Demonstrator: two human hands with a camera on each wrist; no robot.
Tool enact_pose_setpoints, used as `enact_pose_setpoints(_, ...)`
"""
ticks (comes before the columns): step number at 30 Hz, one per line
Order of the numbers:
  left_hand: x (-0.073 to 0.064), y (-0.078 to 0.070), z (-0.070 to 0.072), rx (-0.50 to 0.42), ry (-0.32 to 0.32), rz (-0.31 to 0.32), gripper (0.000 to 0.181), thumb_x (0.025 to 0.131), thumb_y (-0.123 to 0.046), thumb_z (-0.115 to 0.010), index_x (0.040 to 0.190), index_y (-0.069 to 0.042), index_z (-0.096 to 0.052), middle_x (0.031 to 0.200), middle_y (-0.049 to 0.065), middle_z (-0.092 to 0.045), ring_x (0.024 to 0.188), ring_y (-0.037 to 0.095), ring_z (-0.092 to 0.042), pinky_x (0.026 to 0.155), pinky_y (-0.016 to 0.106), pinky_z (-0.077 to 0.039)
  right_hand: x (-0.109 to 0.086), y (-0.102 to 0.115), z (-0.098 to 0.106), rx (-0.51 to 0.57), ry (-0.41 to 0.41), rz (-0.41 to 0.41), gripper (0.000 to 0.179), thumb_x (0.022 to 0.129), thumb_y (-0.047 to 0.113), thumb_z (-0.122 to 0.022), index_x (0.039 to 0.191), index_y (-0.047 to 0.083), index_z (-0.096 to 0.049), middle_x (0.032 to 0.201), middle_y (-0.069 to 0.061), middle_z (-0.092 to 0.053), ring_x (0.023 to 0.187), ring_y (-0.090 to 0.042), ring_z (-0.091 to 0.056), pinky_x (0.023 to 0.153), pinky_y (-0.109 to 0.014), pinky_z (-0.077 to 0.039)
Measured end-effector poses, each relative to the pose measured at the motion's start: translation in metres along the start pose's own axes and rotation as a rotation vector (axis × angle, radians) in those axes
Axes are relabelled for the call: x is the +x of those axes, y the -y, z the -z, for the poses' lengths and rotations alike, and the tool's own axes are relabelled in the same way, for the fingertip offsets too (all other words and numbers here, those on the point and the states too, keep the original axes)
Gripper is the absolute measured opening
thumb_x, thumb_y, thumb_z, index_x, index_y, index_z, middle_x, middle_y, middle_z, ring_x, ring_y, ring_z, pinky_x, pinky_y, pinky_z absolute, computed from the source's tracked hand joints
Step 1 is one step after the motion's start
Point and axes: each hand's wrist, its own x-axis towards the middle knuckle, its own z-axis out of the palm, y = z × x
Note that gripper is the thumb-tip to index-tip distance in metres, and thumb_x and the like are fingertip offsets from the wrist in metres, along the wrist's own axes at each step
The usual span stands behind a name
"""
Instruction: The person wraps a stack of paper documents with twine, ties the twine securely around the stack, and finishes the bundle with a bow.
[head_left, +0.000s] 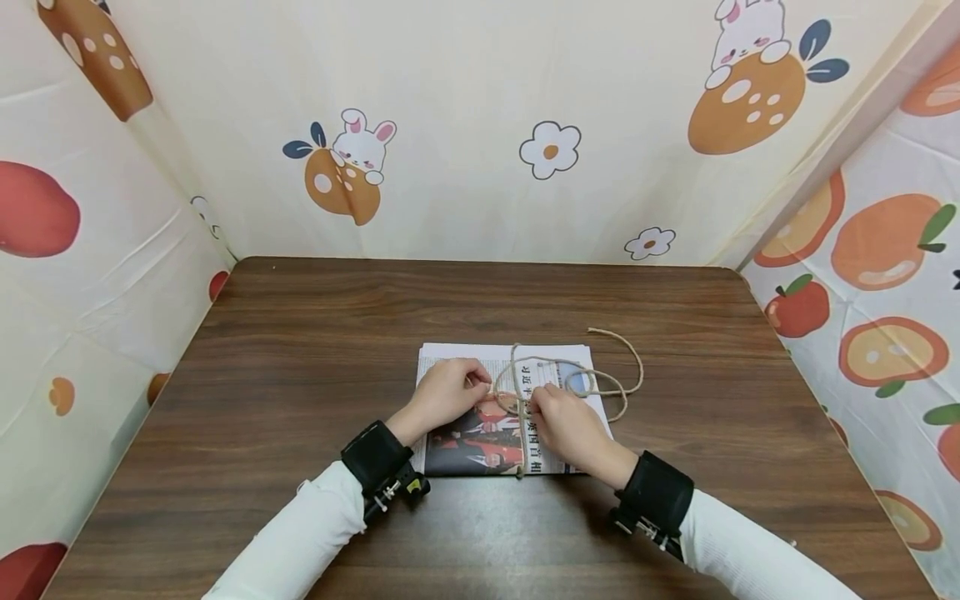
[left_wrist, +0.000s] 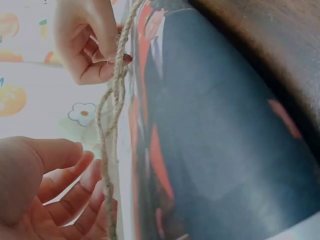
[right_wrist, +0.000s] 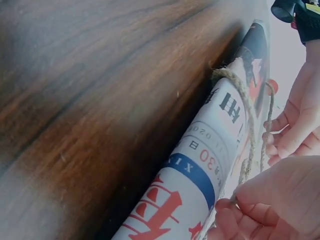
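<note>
A folded newspaper (head_left: 468, 454) with a colour photo and printed columns lies on the table. Beige twine (left_wrist: 119, 65) runs across its front face and loops over its top. My left hand (head_left: 448, 390) is over the paper's left half, fingers loosely bent; in the left wrist view the twine passes right at its fingertips, the thumb apart from it. The right hand (head_left: 564, 423) pinches twine between thumb and forefinger near the paper's middle, which also shows in the right wrist view. Slack loops trail to the right, past the newspaper's edge.
The brown wood-grain table (head_left: 300, 333) extends around the newspaper on all sides. Pale curtains (head_left: 465, 75) printed with rabbits, fruit and flowers stand behind and along both sides. A black wrist camera strap (head_left: 656, 496) sits on each forearm, over white sleeves.
</note>
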Motion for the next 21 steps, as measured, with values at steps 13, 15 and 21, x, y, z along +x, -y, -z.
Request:
enact_pose_setpoints(13,-0.01,-0.033,-0.012,0.264,0.006,-0.364,0.011,0.084,-0.018,-0.065,0.093,-0.014,-0.07,0.088,-0.004,-0.063,0.08,0.011,-0.058,0.066,0.026,-0.047,-0.004,0.002,0.024,0.086,0.01,-0.027,0.016,0.078,0.0,-0.062,0.074,0.012,-0.052,0.068,0.005,-0.049,0.06,-0.008,-0.045,0.051,-0.022,-0.038)
enact_pose_setpoints(15,-0.011,-0.035,-0.015,0.3,0.024,-0.379,0.013,0.084,-0.018,-0.064,0.095,-0.015,-0.069,0.091,-0.004,-0.063,0.084,0.012,-0.058,0.066,0.026,-0.048,-0.005,0.003,0.029,0.088,0.005,-0.024,0.016,0.078,0.001,-0.063,0.074,0.012,-0.052,0.068,0.005,-0.049,0.06,-0.007,-0.046,0.051,-0.022,-0.039)
enact_pose_setpoints(21,-0.011,-0.037,-0.021,0.349,0.025,-0.404,0.014,0.084,-0.02,-0.065,0.097,-0.016,-0.068,0.094,-0.004,-0.062,0.087,0.013,-0.058,0.068,0.026,-0.049,-0.006,0.008,0.042,0.09,-0.011,-0.033,0.016,0.078,0.001,-0.062,0.075,0.013,-0.052,0.068,0.006,-0.047,0.059,-0.006,-0.044,0.051,-0.022,-0.038)
